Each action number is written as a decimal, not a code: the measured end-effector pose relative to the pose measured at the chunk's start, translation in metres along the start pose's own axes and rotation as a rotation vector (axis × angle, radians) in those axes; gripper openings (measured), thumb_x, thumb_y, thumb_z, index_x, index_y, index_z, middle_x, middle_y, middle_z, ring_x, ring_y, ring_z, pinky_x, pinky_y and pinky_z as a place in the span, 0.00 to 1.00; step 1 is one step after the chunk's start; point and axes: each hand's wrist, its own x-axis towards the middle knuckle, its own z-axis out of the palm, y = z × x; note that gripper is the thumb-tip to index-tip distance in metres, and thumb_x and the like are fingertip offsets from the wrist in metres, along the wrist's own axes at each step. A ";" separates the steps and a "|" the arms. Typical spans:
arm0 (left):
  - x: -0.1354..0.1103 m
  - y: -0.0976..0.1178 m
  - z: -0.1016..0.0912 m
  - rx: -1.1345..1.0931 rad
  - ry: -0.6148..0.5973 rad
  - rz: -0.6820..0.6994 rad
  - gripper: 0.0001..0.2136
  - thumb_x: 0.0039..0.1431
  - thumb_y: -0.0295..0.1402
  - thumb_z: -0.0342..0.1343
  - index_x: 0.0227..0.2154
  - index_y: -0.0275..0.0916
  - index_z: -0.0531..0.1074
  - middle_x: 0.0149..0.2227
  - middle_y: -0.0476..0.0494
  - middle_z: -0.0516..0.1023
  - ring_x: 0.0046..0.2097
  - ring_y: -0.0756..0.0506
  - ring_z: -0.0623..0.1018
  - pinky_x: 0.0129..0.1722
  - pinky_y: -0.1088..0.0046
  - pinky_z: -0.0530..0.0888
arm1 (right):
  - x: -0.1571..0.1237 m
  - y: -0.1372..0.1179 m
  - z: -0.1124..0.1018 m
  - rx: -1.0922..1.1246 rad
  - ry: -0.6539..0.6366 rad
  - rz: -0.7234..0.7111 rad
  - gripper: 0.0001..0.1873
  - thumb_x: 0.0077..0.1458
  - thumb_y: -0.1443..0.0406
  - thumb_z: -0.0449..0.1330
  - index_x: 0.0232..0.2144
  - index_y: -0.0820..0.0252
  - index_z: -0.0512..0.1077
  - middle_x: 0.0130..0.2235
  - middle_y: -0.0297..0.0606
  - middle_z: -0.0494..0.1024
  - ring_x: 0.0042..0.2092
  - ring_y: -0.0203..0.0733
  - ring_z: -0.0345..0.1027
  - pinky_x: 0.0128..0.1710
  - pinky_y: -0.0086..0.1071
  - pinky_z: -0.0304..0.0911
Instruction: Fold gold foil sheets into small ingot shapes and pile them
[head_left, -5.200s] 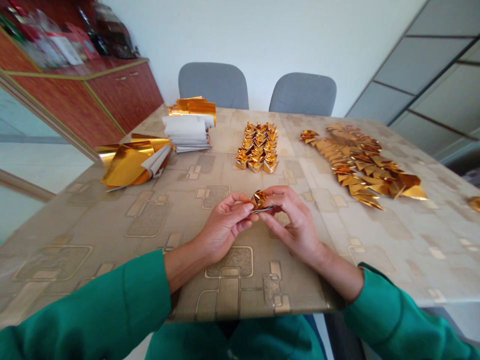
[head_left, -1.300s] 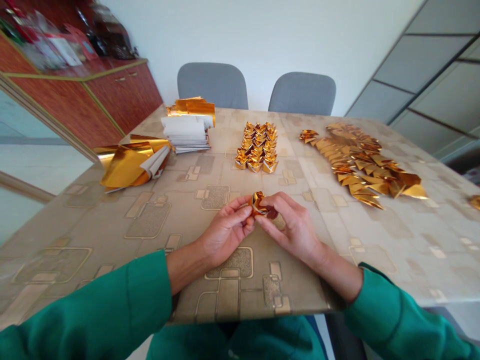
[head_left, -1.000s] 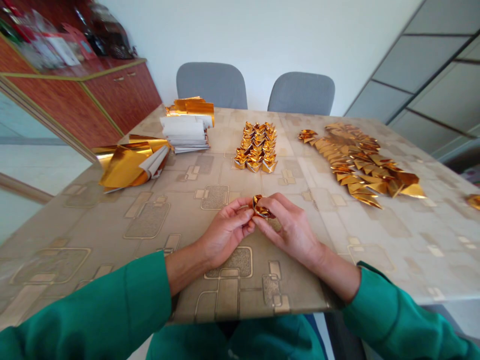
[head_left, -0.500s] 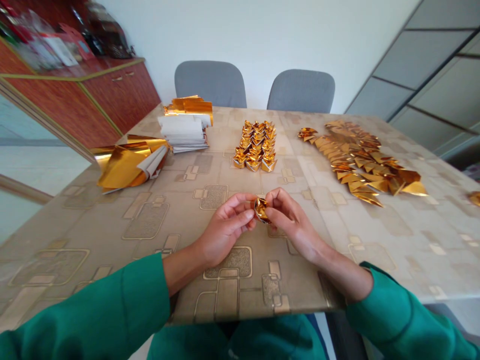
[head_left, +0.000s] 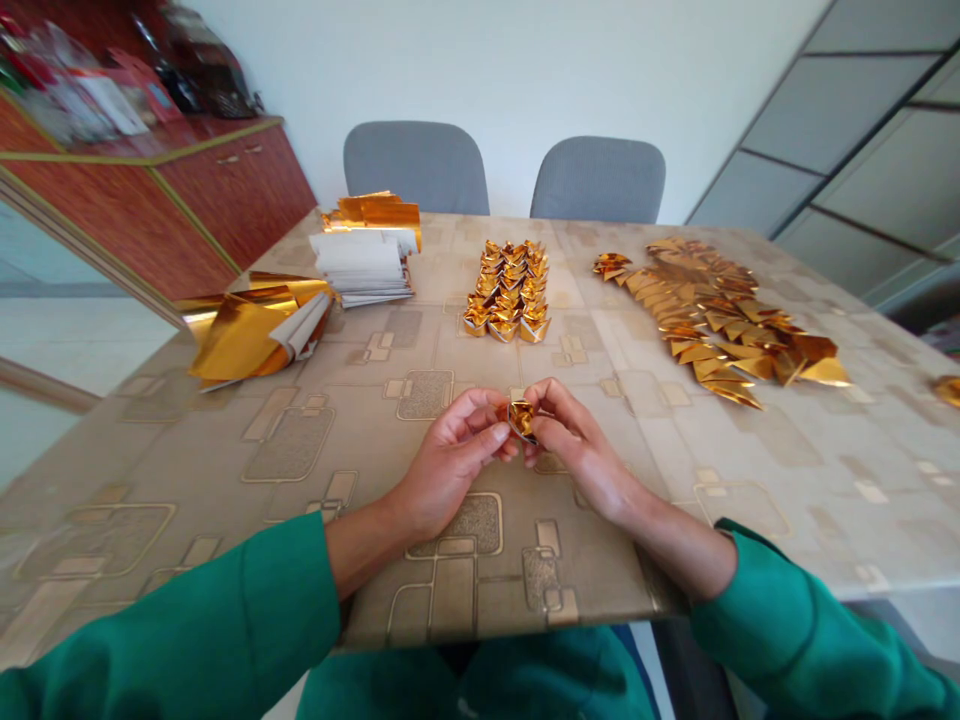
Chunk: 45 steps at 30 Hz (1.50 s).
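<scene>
A small folded gold foil piece (head_left: 520, 416) is pinched between the fingertips of both my hands, just above the patterned table (head_left: 315, 440). My left hand (head_left: 450, 465) grips its left side with thumb and fingers curled. On its right side, my right hand (head_left: 577, 445) holds it the same way. Both sleeves are green. Farther back in the middle sits a tidy block of several finished gold foil ingots (head_left: 508, 292).
A long spread of folded gold triangles (head_left: 720, 320) lies at the right. A stack of white-backed foil sheets (head_left: 366, 255) and loose gold sheets (head_left: 251, 330) sit at the left. Two grey chairs (head_left: 416, 165) stand behind the table, and a red cabinet (head_left: 187, 185) is at the far left.
The foil piece has been turned and pressed tighter between my fingertips. My hands stayed in the same spot near the table's middle.
</scene>
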 end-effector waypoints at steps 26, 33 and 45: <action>-0.002 0.001 0.002 0.195 0.024 0.034 0.12 0.52 0.30 0.67 0.33 0.38 0.68 0.31 0.51 0.78 0.30 0.51 0.78 0.33 0.76 0.76 | 0.003 0.009 -0.001 -0.366 0.142 -0.228 0.02 0.54 0.68 0.54 0.29 0.58 0.65 0.27 0.30 0.69 0.28 0.33 0.61 0.27 0.28 0.57; 0.001 0.001 -0.002 0.007 0.086 -0.008 0.15 0.50 0.29 0.67 0.37 0.39 0.66 0.32 0.51 0.80 0.32 0.51 0.79 0.34 0.77 0.75 | -0.005 -0.001 -0.004 -0.347 0.081 -0.280 0.07 0.61 0.61 0.54 0.40 0.57 0.66 0.36 0.35 0.73 0.34 0.36 0.68 0.33 0.31 0.64; 0.002 0.007 -0.002 0.293 0.086 0.135 0.12 0.50 0.32 0.67 0.33 0.37 0.69 0.40 0.47 0.76 0.37 0.49 0.78 0.36 0.75 0.77 | -0.001 0.006 -0.005 -0.526 0.145 -0.442 0.06 0.57 0.69 0.57 0.38 0.57 0.66 0.36 0.35 0.72 0.35 0.37 0.68 0.35 0.32 0.67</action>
